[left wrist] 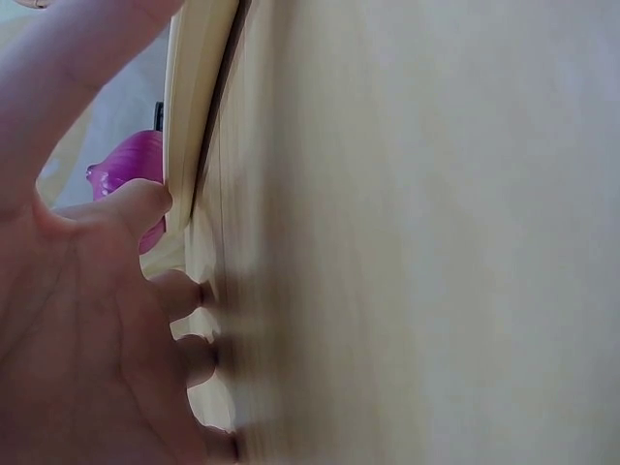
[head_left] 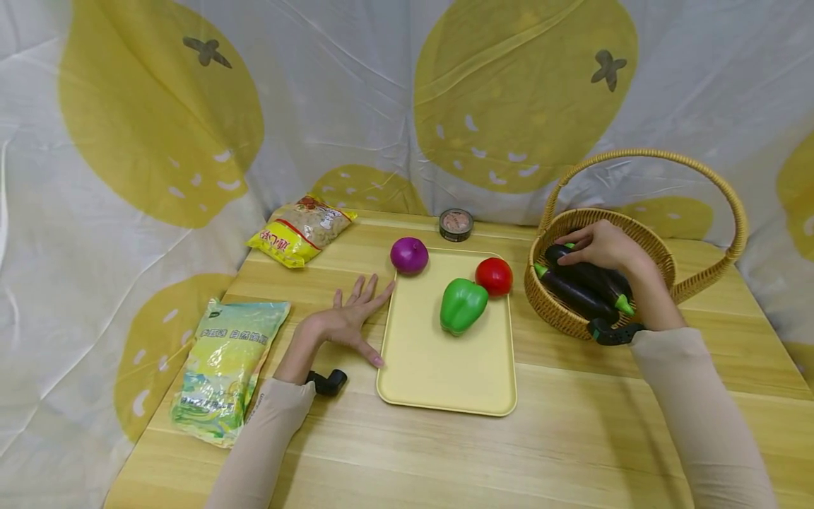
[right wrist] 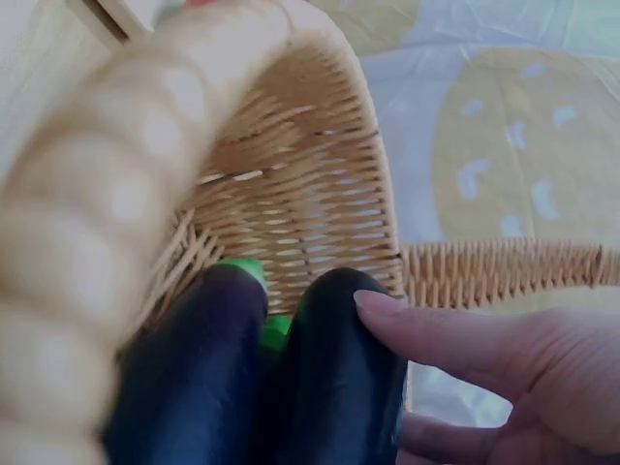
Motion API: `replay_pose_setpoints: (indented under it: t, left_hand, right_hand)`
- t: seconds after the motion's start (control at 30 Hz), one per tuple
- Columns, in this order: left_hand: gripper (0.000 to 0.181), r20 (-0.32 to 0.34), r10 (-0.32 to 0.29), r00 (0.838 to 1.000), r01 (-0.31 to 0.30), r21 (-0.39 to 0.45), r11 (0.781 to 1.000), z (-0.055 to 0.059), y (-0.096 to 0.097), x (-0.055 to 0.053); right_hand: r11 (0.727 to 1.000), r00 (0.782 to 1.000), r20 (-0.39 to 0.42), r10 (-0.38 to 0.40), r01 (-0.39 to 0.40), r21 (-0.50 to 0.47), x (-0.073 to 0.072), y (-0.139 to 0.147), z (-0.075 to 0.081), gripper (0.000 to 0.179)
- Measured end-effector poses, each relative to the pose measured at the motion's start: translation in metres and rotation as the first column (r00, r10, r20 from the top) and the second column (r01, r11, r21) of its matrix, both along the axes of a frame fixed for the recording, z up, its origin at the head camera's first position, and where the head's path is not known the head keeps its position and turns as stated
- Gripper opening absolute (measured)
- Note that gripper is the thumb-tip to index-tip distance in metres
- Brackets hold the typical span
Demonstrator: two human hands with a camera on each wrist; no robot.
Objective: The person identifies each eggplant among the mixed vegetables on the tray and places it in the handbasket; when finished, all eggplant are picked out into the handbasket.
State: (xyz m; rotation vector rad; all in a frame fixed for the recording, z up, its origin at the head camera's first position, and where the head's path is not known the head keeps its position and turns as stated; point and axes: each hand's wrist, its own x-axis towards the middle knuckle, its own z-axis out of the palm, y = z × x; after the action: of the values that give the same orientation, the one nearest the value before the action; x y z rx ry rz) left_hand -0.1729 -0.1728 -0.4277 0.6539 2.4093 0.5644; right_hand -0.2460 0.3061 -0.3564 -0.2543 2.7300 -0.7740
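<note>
My right hand point(head_left: 607, 246) reaches into the wicker basket point(head_left: 540, 300) and pinches the rounded end of a dark eggplant point(head_left: 588, 276). In the right wrist view the thumb lies on top of this eggplant point(right wrist: 334, 378), with fingers at its far side. Another eggplant point(head_left: 575, 295) lies alongside in the basket. My left hand point(head_left: 346, 322) spreads its fingers at the left edge of a pale yellow tray point(head_left: 413, 371). A fingertip meets the tray rim point(left wrist: 184, 116) in the left wrist view. On the tray are a green bell pepper point(head_left: 463, 305), a red tomato point(head_left: 494, 276) and a purple onion point(head_left: 409, 256).
At the left lie a green-yellow packet point(head_left: 222, 364) and a yellow-and-clear bag point(head_left: 302, 230). Behind the tray stands a small round tin point(head_left: 456, 225). The basket's tall handle point(head_left: 731, 205) arches at the right, and a lemon-print cloth point(head_left: 356, 106) hangs behind the table.
</note>
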Motion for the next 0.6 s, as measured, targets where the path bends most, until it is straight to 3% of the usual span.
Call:
replay_pose_setpoints:
  t: [0.17, 0.37, 0.6]
  left_hand:
    - [0.145, 0.005, -0.004, 1.000, 0.004, 0.007, 1.000, -0.0009, 0.0002, -0.0003]
    - [0.145, 0.004, -0.003, 1.000, 0.003, 0.013, 1.000, -0.0010, 0.0002, -0.0006]
    - [0.146, 0.002, 0.000, 1.000, 0.000, 0.006, 1.000, -0.0014, -0.0012, -0.0002]
  right_hand:
    - [0.998, 0.998, 0.029, 0.050, -0.051, 0.029, 0.0012, -0.0006, 0.0011, 0.048]
    - [0.998, 0.993, 0.100, 0.055, -0.055, 0.003, 0.0030, -0.0024, 0.0052, 0.048]
    - [0.996, 0.994, 0.087, 0.070, -0.074, 0.048, -0.0018, 0.0022, 0.0064, 0.047]
